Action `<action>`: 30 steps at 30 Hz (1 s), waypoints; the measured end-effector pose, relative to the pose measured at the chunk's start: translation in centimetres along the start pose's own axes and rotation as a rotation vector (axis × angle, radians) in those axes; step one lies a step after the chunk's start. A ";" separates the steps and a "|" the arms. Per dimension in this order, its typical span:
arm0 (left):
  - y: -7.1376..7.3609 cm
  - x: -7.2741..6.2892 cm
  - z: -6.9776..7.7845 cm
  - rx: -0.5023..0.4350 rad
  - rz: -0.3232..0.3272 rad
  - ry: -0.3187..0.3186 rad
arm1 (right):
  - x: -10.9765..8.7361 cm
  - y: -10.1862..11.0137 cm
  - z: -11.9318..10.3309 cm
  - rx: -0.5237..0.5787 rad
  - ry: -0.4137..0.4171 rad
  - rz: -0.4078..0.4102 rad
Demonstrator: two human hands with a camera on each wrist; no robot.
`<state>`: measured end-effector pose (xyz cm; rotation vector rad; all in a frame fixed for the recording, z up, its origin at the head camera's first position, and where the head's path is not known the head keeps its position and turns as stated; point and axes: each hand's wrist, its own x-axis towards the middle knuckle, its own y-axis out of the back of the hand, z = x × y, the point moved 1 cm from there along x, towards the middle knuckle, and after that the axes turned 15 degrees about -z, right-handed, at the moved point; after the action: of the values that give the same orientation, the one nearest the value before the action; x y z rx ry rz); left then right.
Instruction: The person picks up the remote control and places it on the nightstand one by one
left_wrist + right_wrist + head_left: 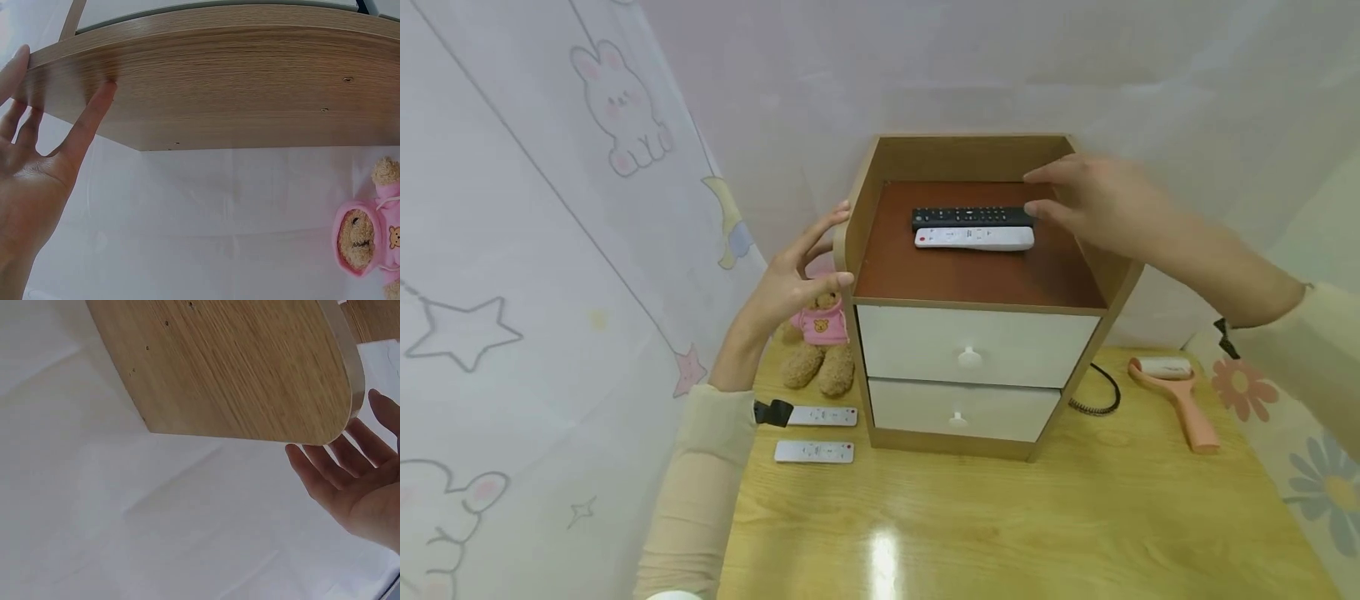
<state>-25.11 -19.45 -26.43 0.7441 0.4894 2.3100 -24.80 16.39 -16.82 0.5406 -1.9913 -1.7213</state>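
A small wooden cabinet point(992, 446) with two white drawers stands at the back of the table. Side by side on its brown top lie a black remote control point(970, 217) and a white remote control point(973, 238). My left hand point(790, 279) is at the cabinet's left side panel point(237, 94), fingers spread; in the left wrist view a fingertip touches the wood. Over the right side panel point(250, 369) reaches my right hand point(1097, 200), its thumb tip overlapping the black remote's right end in the head view. In the right wrist view its fingers are loosely bent beside the panel's rounded corner.
A teddy bear point(823, 329) in a pink hoodie sits left of the cabinet. Before it lie a white remote point(823, 416) and another white remote point(814, 452). On the right are a black coiled cord point(1093, 408) and an orange-handled lint roller point(1187, 408).
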 end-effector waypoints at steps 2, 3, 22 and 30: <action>0.1 0.0 0.1 -0.002 0.000 0.003 | -1.4 0.1 1.0 0.064 -0.022 0.044; 0.1 0.0 0.1 -0.002 0.001 0.005 | -2.2 0.0 1.4 0.097 -0.031 0.071; 0.6 -0.4 -0.1 0.017 -0.006 -0.012 | -7.0 -6.6 7.1 0.567 0.040 0.225; 0.6 -0.5 0.3 0.018 -0.017 0.038 | -7.0 -8.2 8.0 0.632 0.126 0.246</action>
<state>-24.92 -20.20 -26.09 0.7032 0.5325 2.3107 -23.61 25.70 -26.47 0.5537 -2.3772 -0.8737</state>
